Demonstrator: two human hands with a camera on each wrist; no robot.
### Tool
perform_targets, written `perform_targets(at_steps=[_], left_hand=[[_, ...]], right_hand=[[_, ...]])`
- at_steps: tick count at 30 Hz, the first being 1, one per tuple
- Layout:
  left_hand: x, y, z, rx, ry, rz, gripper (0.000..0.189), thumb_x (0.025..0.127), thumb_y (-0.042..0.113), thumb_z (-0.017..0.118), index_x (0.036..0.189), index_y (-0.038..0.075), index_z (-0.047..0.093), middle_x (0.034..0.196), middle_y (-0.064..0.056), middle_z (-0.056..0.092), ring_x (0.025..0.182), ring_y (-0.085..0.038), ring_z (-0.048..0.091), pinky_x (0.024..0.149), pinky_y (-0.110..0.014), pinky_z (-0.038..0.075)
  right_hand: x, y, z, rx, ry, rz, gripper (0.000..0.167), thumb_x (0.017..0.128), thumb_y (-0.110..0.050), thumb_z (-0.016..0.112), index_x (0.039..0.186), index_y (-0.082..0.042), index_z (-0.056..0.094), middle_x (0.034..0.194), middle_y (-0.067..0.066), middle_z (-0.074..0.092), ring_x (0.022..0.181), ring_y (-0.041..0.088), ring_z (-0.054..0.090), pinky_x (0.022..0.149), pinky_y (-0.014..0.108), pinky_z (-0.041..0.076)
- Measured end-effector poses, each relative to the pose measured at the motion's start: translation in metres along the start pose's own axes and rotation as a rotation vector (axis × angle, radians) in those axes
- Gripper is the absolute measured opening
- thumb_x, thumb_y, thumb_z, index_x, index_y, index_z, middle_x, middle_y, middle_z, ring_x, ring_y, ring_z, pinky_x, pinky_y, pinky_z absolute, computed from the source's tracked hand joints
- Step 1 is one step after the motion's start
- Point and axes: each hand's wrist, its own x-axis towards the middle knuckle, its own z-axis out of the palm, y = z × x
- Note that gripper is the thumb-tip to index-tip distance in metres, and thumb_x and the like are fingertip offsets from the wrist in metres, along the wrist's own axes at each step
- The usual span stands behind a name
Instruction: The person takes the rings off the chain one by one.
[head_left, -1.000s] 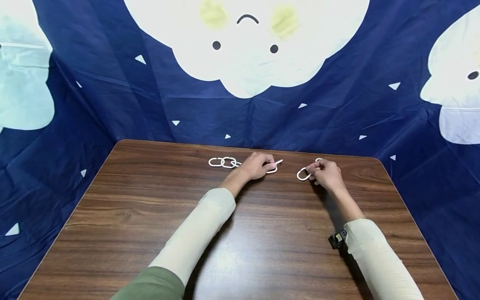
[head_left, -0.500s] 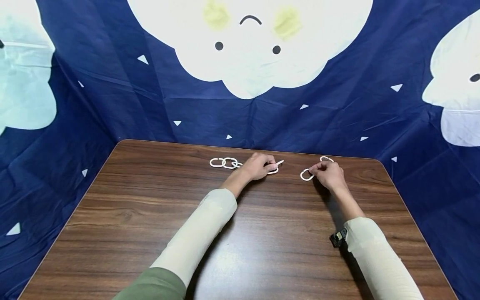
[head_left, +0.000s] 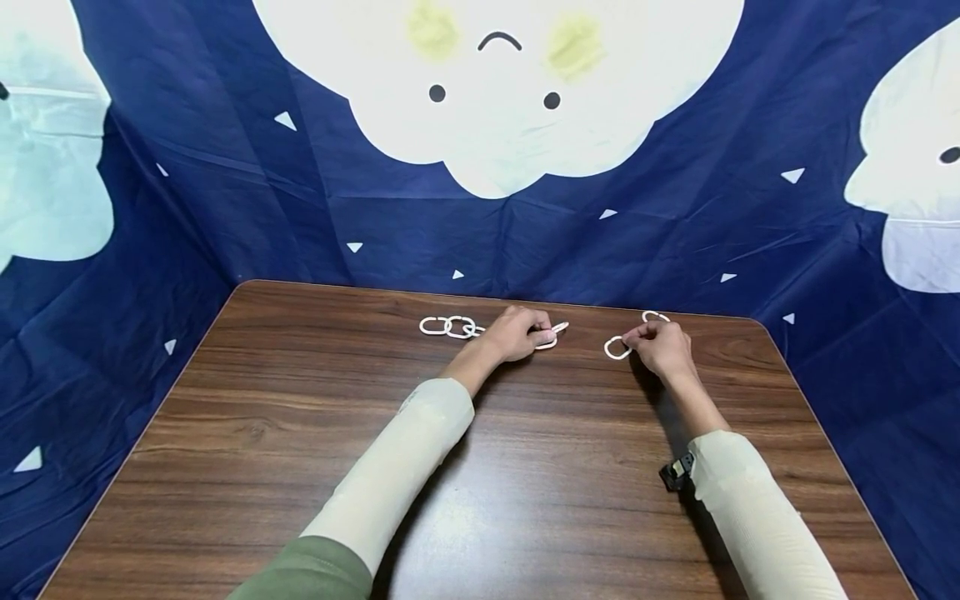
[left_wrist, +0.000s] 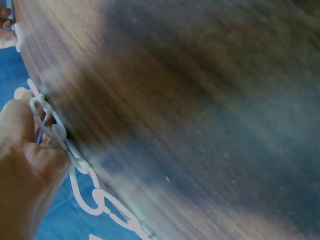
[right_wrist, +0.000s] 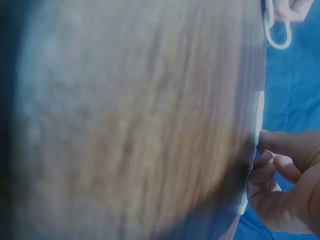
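A row of white plastic chain links point(head_left: 450, 326) lies linked near the back edge of the table, partly hidden behind my left hand point(head_left: 516, 333). Thumb and fingers of that hand pinch a link point(head_left: 561, 327) at the row's right end, which sticks up at a tilt. In the left wrist view the linked chain point(left_wrist: 60, 131) runs past the palm. Farther right, my right hand point(head_left: 663, 346) holds the edge of a separate white link point(head_left: 611, 353) between thumb and fingertips, low over the wood. Another white link point(head_left: 654, 315) shows just behind this hand.
The brown wooden table point(head_left: 315, 433) ends close behind the links. A dark blue cloth point(head_left: 420, 225) with white clouds hangs right behind the back edge and along both sides. A small black camera point(head_left: 677, 472) sits on my right wrist.
My right hand has shifted slightly to the right, and its link has moved and turned a little with it. More of the link behind it shows. My left hand stays in place.
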Motion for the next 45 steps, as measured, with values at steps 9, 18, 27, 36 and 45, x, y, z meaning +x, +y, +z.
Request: perform_targets(at_steps=[9,18,27,36,45], left_hand=[[-0.002,0.002,0.0,-0.007,-0.003,0.022,0.017,0.107,0.035,0.08,0.105,0.019,0.076,0.112,0.001,0.082,0.122,-0.024,0.07,0.117,-0.044,0.051],[-0.002,-0.006,0.0,0.055,-0.02,0.048,0.022,0.101,0.039,0.087,0.107,0.021,0.074,0.119,0.001,0.083,0.124,-0.023,0.071,0.118,-0.044,0.052],[-0.002,-0.004,-0.008,-0.019,-0.031,0.068,0.029,0.096,0.035,0.092,0.11,0.02,0.073,0.122,-0.001,0.084,0.122,-0.019,0.075,0.114,-0.04,0.055],[-0.004,-0.002,-0.013,-0.081,-0.104,0.054,0.053,0.089,0.033,0.098,0.134,0.018,0.074,0.145,-0.003,0.078,0.143,-0.02,0.067,0.127,-0.038,0.048],[-0.029,0.015,-0.032,0.005,-0.041,-0.061,0.064,0.083,0.039,0.1,0.136,0.013,0.073,0.16,-0.01,0.067,0.161,-0.036,0.05,0.135,-0.054,0.033]], right_hand=[[-0.044,-0.057,-0.012,0.035,-0.037,-0.097,0.024,0.104,-0.03,0.08,0.108,-0.007,0.086,0.103,0.01,0.084,0.094,0.019,0.067,0.088,0.033,0.048],[-0.052,-0.068,-0.005,0.076,-0.13,-0.093,0.021,0.103,-0.025,0.081,0.11,-0.006,0.086,0.096,0.004,0.083,0.087,0.013,0.062,0.083,0.028,0.047],[-0.051,-0.07,0.002,0.129,-0.18,-0.101,0.019,0.102,-0.019,0.082,0.107,-0.001,0.084,0.077,-0.007,0.07,0.075,0.007,0.06,0.07,0.021,0.048],[-0.049,-0.08,0.006,0.137,-0.206,-0.109,0.02,0.103,-0.021,0.082,0.108,-0.001,0.083,0.071,-0.009,0.066,0.071,0.008,0.061,0.071,0.025,0.048],[-0.047,-0.084,0.008,0.141,-0.215,-0.087,0.02,0.103,-0.021,0.082,0.109,-0.002,0.082,0.072,-0.006,0.068,0.071,0.009,0.063,0.071,0.025,0.048]])
